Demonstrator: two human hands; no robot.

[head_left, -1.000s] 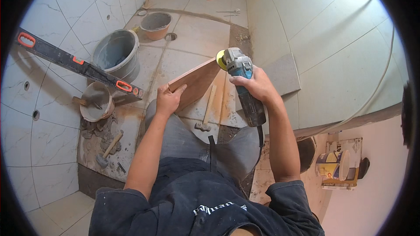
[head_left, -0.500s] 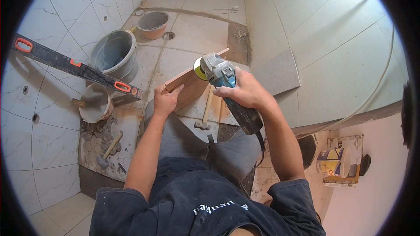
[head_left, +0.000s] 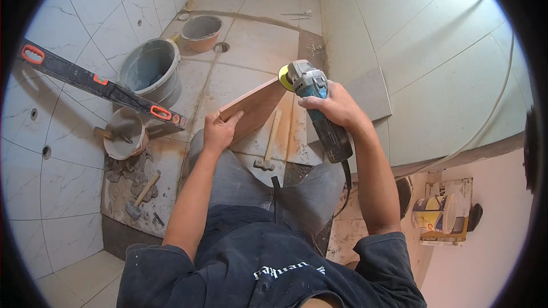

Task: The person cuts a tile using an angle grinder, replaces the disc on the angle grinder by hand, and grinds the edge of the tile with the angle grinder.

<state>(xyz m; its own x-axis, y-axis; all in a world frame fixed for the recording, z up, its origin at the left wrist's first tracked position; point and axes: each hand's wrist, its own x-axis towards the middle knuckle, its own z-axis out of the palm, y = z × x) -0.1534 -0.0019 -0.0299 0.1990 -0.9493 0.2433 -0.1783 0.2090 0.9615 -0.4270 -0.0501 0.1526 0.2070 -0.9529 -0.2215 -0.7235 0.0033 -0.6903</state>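
Observation:
In my right hand (head_left: 337,104) is an angle grinder (head_left: 321,115), its grey head up and its dark body slanting down toward me. The grinder's yellow-green disc (head_left: 285,78) is at the far upper corner of a tile (head_left: 260,113); whether it touches cannot be told. My left hand (head_left: 220,131) grips the tile's near left edge, thumb on its reddish-brown face. The tile stands tilted in front of my knees. Under it on the floor lies a hammer (head_left: 272,142) with a pale wooden handle.
A long spirit level (head_left: 85,76) leans across the left, beside a large grey bucket (head_left: 149,68) and a mortar bucket (head_left: 124,134). Another bucket (head_left: 201,33) stands near a floor drain hole (head_left: 222,47). A second hammer (head_left: 142,195) lies by mortar lumps. A cable (head_left: 479,128) hangs along the right wall.
My right hand has carried the grinder to the right and slightly up, along the tile's upper edge to its far corner. The left hand keeps its grip on the tile.

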